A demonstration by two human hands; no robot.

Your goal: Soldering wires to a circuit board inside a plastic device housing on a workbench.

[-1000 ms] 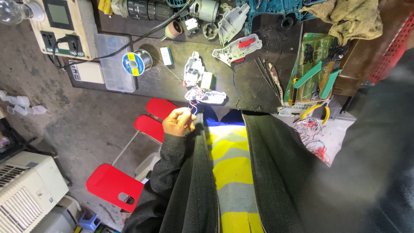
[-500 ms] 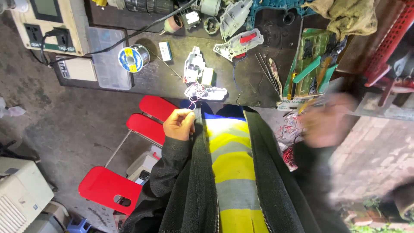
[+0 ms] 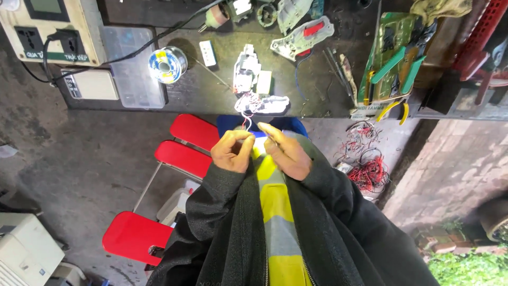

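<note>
My left hand (image 3: 232,150) pinches thin red and white wires (image 3: 245,121) that run up to a small white device with an exposed circuit board (image 3: 263,104) at the near edge of the dark workbench (image 3: 317,85). Close beside it, my right hand (image 3: 288,152) has its fingers curled by the same wire ends; whether it grips them I cannot tell. Both hands are held in front of my chest, over a yellow and grey vest under a dark jacket.
On the bench lie a solder spool (image 3: 166,63), a clear plastic box (image 3: 134,66), a beige power unit with sockets (image 3: 50,29), a white and red tool shell (image 3: 301,37), green-handled tools and yellow pliers (image 3: 394,108). Red stools (image 3: 182,153) stand below. A tangle of red wires (image 3: 370,172) lies on the floor.
My right hand has come in from the right side to meet the left hand at the wires. The view has shifted down and closer to the bench edge.
</note>
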